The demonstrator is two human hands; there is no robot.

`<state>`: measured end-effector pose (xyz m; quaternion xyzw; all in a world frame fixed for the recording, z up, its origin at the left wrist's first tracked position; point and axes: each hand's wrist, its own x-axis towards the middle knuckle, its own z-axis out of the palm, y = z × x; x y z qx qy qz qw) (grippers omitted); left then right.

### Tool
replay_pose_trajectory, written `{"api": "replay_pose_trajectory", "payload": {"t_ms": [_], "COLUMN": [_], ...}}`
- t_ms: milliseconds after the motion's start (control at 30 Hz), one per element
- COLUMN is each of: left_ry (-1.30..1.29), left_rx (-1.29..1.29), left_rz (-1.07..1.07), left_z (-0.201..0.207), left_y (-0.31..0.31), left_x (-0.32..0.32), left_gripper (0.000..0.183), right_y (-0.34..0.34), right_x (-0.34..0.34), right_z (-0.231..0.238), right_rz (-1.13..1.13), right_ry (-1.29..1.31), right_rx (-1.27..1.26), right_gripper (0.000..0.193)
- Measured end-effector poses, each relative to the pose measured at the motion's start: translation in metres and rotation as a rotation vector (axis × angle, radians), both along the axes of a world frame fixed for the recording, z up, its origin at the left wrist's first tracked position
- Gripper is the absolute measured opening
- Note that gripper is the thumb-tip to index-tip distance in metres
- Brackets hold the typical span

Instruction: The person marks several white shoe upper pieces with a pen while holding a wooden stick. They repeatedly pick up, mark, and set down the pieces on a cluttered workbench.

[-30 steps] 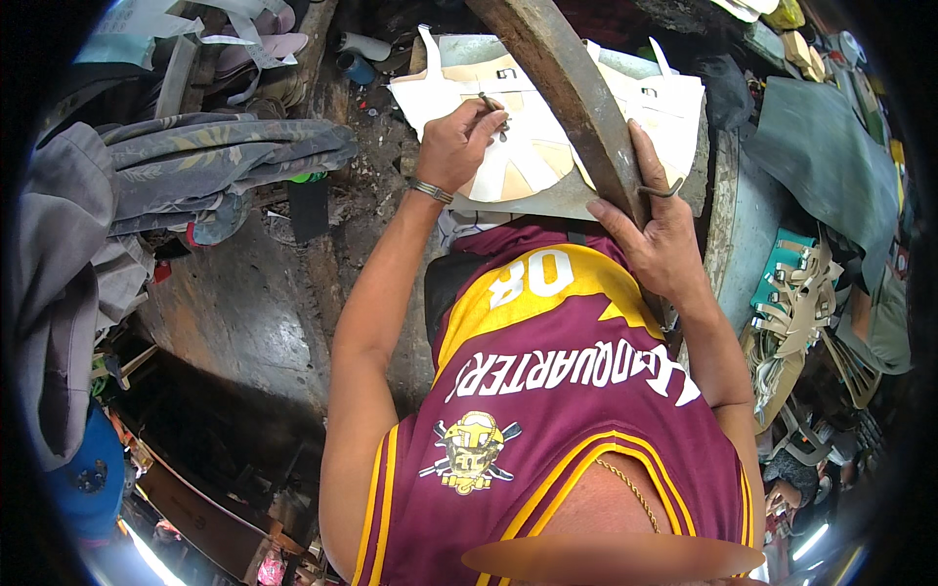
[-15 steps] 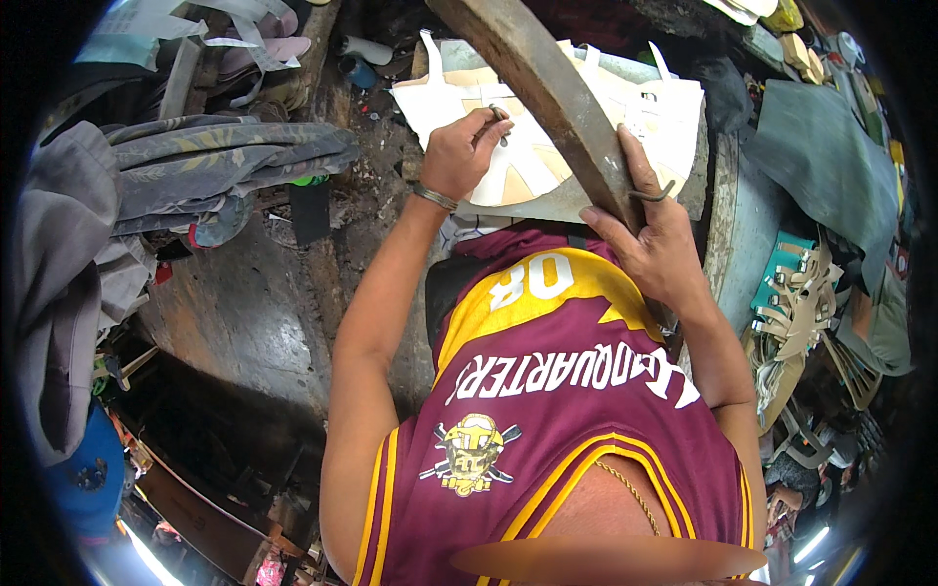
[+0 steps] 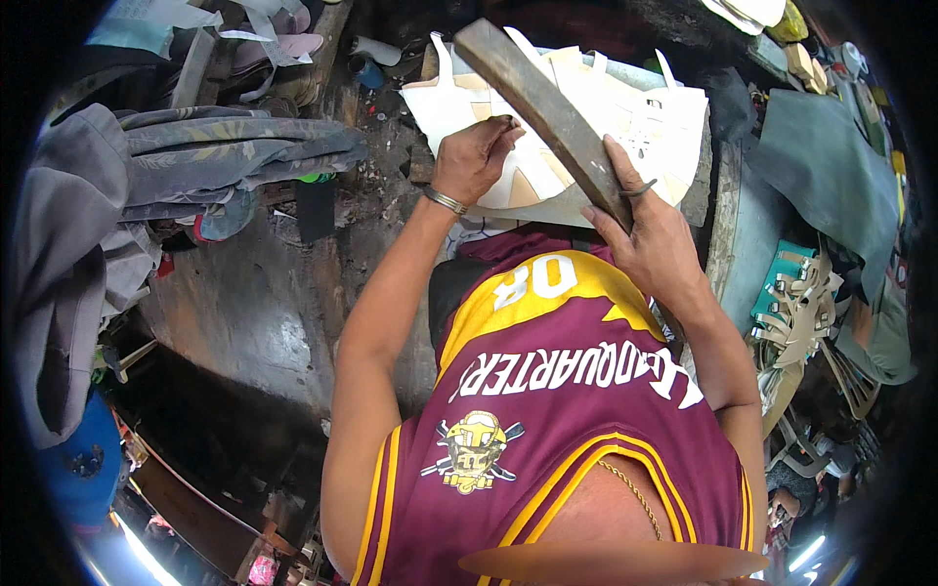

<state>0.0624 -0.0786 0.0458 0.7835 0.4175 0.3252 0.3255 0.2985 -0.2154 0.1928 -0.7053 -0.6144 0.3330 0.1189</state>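
Observation:
A long, worn bar (image 3: 547,103), apparently wooden, slants over the white sheet pieces, its near end gripped in my right hand (image 3: 650,239). A thin dark curved piece (image 3: 639,191) shows at that hand's fingers. My left hand (image 3: 474,161) is closed in a pinch over the white pieces, left of the bar. What sits in its fingertips is mostly hidden; the earlier frame shows a short, dark metal tool there. The white and beige cut pieces with strap ends (image 3: 664,146) lie overlapped on a grey board (image 3: 552,212) in front of my body.
Draped grey cloth (image 3: 239,156) lies at left, above a worn surface (image 3: 244,303). Strapped beige pieces (image 3: 801,298) are piled at right, below a hanging grey-green sheet (image 3: 826,161). A blue cup-like item (image 3: 366,73) stands at the far left.
The bar has come down from a raised position, and its far end now shows over the white pieces. My left hand has shifted slightly right and turned, hiding the short metal tool.

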Motion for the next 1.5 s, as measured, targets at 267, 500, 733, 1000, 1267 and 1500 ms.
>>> {"api": "replay_pose_trajectory", "payload": {"t_ms": [267,500,733,1000,1267,1500], "left_ry": [-0.513,-0.482,-0.227,-0.193,-0.171,-0.097], "left_rx": [-0.668,-0.668,-0.528,-0.508,-0.413,-0.315], "left_rz": [0.177,0.173,0.120,0.067,0.070,0.061], "left_z": [-0.002,0.002,0.007,0.007,0.004,0.007], "left_y": [0.026,0.027,0.017,0.016,0.014,0.013], "left_x": [0.003,-0.016,-0.015,-0.015,-0.013,-0.012], "left_gripper": [0.026,0.030,0.029,0.027,0.027,0.025], "right_y": [-0.007,-0.010,-0.010,-0.011,-0.009,-0.010], "right_x": [0.003,0.006,0.003,0.001,0.000,-0.002], "right_z": [-0.002,-0.006,-0.007,-0.004,-0.006,-0.008], "right_rz": [-0.064,-0.127,-0.105,-0.123,-0.083,-0.086], "right_ry": [0.307,0.362,0.339,0.352,0.319,0.320], "right_rx": [0.236,0.229,0.247,0.156,0.209,0.149], "right_gripper": [0.094,0.094,0.092,0.093,0.094,0.093]}}
